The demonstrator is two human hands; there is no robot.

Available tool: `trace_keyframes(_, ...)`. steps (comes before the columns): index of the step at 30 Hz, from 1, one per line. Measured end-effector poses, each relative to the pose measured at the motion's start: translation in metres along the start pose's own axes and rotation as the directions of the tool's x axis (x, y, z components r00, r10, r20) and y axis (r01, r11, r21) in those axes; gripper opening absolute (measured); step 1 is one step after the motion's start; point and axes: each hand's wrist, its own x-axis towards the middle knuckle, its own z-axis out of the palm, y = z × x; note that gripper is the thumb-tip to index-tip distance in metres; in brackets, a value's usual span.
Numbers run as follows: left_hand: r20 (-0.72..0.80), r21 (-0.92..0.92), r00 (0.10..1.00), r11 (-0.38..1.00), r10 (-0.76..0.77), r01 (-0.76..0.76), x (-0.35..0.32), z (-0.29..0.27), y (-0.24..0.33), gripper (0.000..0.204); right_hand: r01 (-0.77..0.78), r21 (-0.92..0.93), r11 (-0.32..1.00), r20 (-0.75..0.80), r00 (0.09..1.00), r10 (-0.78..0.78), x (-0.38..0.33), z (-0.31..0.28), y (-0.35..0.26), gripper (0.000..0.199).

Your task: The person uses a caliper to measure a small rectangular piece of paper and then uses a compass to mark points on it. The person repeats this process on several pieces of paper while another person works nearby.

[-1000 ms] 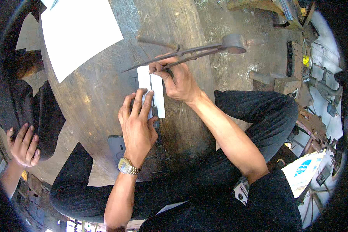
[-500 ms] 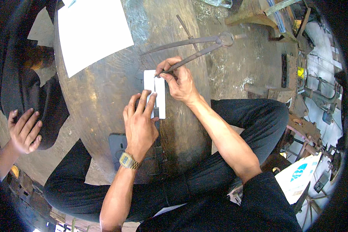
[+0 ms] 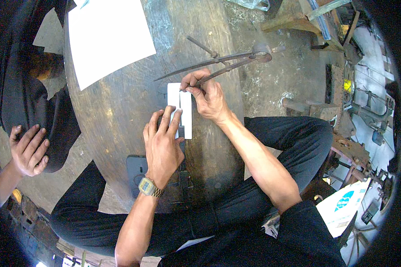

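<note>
Left hand [image 3: 163,142] stays flat on the strip [image 3: 186,111], fingers spread. Right hand [image 3: 208,93] still pinches the scriber [image 3: 196,83], tip unmoved on the strip.

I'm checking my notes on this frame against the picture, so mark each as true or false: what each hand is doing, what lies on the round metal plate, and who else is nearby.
1. The left hand presses flat on the small white strip. True.
2. The right hand is empty. False: its grip is closed on a leg of the large metal dividers.
3. A large white sheet lies on the round metal plate. True.
4. The wristwatch is on the right wrist. False: it is on the left.
5. Another person's hand shows at the left. True.
</note>
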Motion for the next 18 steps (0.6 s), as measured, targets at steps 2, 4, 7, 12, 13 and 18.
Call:
trace_keyframes(2,0.001,0.021,1.000,1.000,0.010,-0.010,0.0001,0.0005,-0.0002,0.073,-0.001,-0.012,1.000,0.006,1.000,0.001,0.0002,-0.0005,0.0002,0.021)
trace_keyframes(4,0.003,0.022,1.000,1.000,0.008,-0.008,-0.0001,0.0007,-0.0001,0.073,0.005,-0.009,1.000,0.008,1.000,-0.005,0.0007,-0.0004,0.0008,0.021)
trace_keyframes(7,0.006,0.012,1.000,1.000,-0.005,0.005,-0.0009,0.0003,0.0000,0.073,-0.021,0.003,1.000,0.009,1.000,0.021,0.0009,-0.0006,0.0005,0.021)
trace_keyframes(12,0.013,-0.004,1.000,1.000,-0.010,0.010,-0.0008,0.0011,-0.0012,0.073,-0.017,0.008,1.000,-0.004,1.000,0.017,0.0009,-0.0001,-0.0013,0.019)
trace_keyframes(13,0.006,0.003,1.000,1.000,-0.003,0.003,-0.0007,0.0013,-0.0014,0.073,-0.011,0.003,1.000,-0.003,1.000,0.011,0.0012,-0.0002,-0.0013,0.019)
trace_keyframes(18,0.013,0.007,1.000,1.000,-0.008,0.008,-0.0009,0.0002,-0.0012,0.074,-0.031,0.030,0.999,-0.014,0.999,0.032,0.0018,0.0007,-0.0003,0.017)
